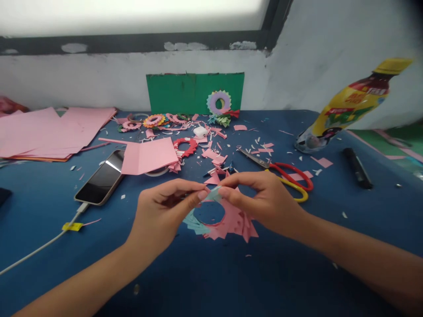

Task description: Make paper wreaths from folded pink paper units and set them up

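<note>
A small light-blue folded paper piece (213,193) is pinched between my two hands. My left hand (168,204) grips its left end between thumb and fingertips. From the other side, my right hand (256,193) holds the right end in a thumb-and-finger pinch. Just beneath them on the table lies a spiky paper ring (231,218), pink on the right and light blue on the left, with a round hole in its middle. My hands partly hide its upper edge, so I cannot tell whether the piece touches the ring.
Scissors (284,171) with red and yellow handles lie beyond my right hand. A phone (101,178) on a cable, pink sheets (49,132) and a pink booklet (150,155) are left. A yellow-labelled bottle (350,105) and black marker (357,167) stand right. Paper scraps are scattered around.
</note>
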A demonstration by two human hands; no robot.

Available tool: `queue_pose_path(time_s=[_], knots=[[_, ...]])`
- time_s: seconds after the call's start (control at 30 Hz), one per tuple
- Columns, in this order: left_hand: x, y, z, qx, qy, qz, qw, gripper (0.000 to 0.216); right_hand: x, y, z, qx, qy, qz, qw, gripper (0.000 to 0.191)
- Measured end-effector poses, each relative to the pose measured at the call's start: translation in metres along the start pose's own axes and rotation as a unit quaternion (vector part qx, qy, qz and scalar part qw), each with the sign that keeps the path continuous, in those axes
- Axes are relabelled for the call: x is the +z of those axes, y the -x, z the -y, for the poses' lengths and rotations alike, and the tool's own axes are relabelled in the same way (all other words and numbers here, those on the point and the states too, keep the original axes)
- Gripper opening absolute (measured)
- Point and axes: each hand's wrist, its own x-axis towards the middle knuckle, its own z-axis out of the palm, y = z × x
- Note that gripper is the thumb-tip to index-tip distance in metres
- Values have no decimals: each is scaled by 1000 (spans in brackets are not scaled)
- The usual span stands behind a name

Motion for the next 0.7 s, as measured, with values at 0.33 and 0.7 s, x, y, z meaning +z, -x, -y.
queue_pose_path(time_s=[0.33,0.7], knots=[[2,-2,-4,-82,31,8,996,5,0,-2,0,72,-35,39,996,13],[4,-1,2,-120,29,16,992,7,8,-1,0,101,-54,55,992,12]])
